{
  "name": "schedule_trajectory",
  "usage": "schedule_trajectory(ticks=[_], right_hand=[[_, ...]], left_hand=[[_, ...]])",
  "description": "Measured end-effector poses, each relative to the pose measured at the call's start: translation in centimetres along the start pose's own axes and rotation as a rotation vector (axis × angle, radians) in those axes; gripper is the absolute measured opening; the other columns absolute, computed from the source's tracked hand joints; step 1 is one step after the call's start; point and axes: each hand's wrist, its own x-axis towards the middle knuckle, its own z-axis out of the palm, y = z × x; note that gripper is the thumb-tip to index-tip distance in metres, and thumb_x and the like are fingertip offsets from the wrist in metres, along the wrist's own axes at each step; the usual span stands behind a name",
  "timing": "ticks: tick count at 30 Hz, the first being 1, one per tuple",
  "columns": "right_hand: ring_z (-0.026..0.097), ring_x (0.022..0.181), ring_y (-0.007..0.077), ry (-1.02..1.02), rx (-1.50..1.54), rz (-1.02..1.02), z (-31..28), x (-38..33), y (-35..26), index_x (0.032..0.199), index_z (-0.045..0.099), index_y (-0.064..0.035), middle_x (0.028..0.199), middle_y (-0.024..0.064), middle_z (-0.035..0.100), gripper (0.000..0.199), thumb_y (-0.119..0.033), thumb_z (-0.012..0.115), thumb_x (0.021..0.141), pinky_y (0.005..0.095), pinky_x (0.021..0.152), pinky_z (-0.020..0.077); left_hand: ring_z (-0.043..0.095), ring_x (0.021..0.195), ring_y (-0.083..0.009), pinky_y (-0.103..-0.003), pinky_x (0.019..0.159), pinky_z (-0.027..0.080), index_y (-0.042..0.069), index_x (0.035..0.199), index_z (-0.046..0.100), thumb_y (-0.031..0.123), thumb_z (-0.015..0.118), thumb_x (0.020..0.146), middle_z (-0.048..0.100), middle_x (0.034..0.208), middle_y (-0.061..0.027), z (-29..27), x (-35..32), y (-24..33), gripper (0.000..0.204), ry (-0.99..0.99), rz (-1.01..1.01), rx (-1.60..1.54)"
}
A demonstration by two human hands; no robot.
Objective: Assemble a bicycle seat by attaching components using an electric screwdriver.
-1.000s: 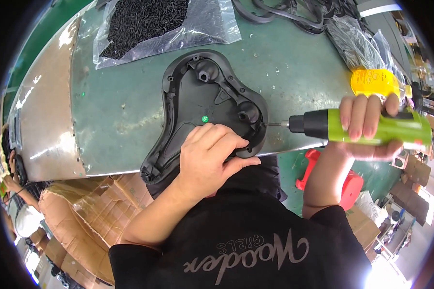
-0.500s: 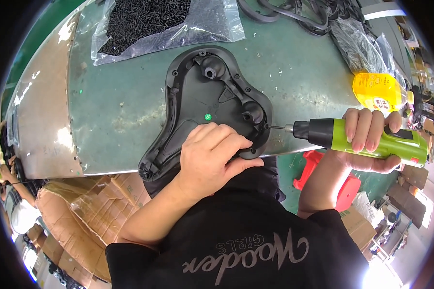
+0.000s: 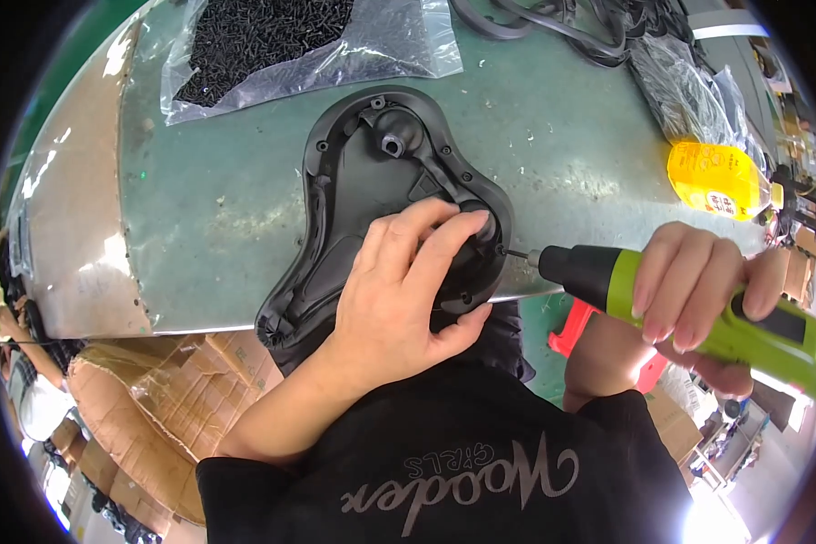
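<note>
A black bike saddle (image 3: 358, 172) lies underside up at the table's near edge, its narrow end pointing toward my lower left. My left hand (image 3: 394, 290) grips its right part, fingertips on the round raised boss and thumb by the near rim. In my right hand (image 3: 698, 290) is a green and black electric screwdriver (image 3: 598, 272), tilted so that its grip end hangs lower and farther right. The thin bit reaches a hole at the saddle's right rim; whether a screw sits there is too small to tell. Other rim holes and a second boss show at the far end.
Behind the saddle, a clear plastic bag (image 3: 399, 45) holds many black screws (image 3: 263, 41) on the green tabletop (image 3: 218, 208). Black bent parts (image 3: 598, 36) and a yellow bottle (image 3: 712, 177) lie at the right. Below are a cardboard box (image 3: 145, 399) and a red stool (image 3: 571, 328).
My left fingers have shifted up and right onto the boss, covering the green sticker. The screwdriver's grip end has swung down and right with my right hand. The saddle has turned slightly.
</note>
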Motion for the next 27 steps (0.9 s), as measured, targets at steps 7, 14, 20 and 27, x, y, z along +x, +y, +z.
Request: schedule_trajectory(ticks=[7, 14, 20, 27], right_hand=[[0.062, 0.055, 0.016, -0.083, -0.046, 0.127, 0.8, 1.6, -0.2, 0.101, 0.049, -0.0084, 0.069, 0.0053, 0.063, 0.046, -0.029, 0.078, 0.073, 0.027, 0.055, 0.0516], [0.059, 0.046, 0.0151, 0.103, -0.09, 0.065, 2.6, 1.5, 0.6, 0.09, 0.051, -0.0074, 0.06, 0.0053, 0.062, 0.041, -0.025, 0.081, 0.069, 0.0258, 0.048, 0.0512], [0.057, 0.042, 0.0148, -0.024, -0.056, 0.105, 2.2, 2.0, 1.1, 0.086, 0.05, -0.0067, 0.056, 0.0046, 0.06, 0.039, -0.023, 0.081, 0.069, 0.0262, 0.045, 0.0506], [0.057, 0.041, 0.0148, 0.035, -0.096, 0.146, 2.3, 2.1, 1.5, 0.087, 0.05, -0.0056, 0.056, 0.0049, 0.06, 0.039, -0.022, 0.08, 0.069, 0.0248, 0.044, 0.0501]], left_hand=[[0.052, 0.099, -0.0299, -0.037, 0.085, 0.044, 0.006, 0.12, 0.055, 0.021, 0.071, 0.06, 0.052, 0.122, -0.011, -0.2, 0.0, -0.1, 0.064, -0.158, -0.089, 0.021], [0.054, 0.096, -0.0294, -0.037, 0.083, 0.044, 0.005, 0.118, 0.056, 0.02, 0.072, 0.057, 0.054, 0.12, -0.0117, 0.1, 0.1, -0.3, 0.065, -0.155, -0.086, -0.004], [0.055, 0.094, -0.0283, -0.035, 0.081, 0.045, 0.005, 0.117, 0.057, 0.018, 0.07, 0.057, 0.054, 0.118, -0.0112, 0.3, 0.1, -0.6, 0.063, -0.144, -0.09, -0.01], [0.054, 0.094, -0.0263, -0.034, 0.078, 0.044, 0.007, 0.121, 0.054, 0.017, 0.069, 0.056, 0.053, 0.12, -0.0091, 0.5, 0.0, -0.5, 0.067, -0.157, -0.113, 0.021]])
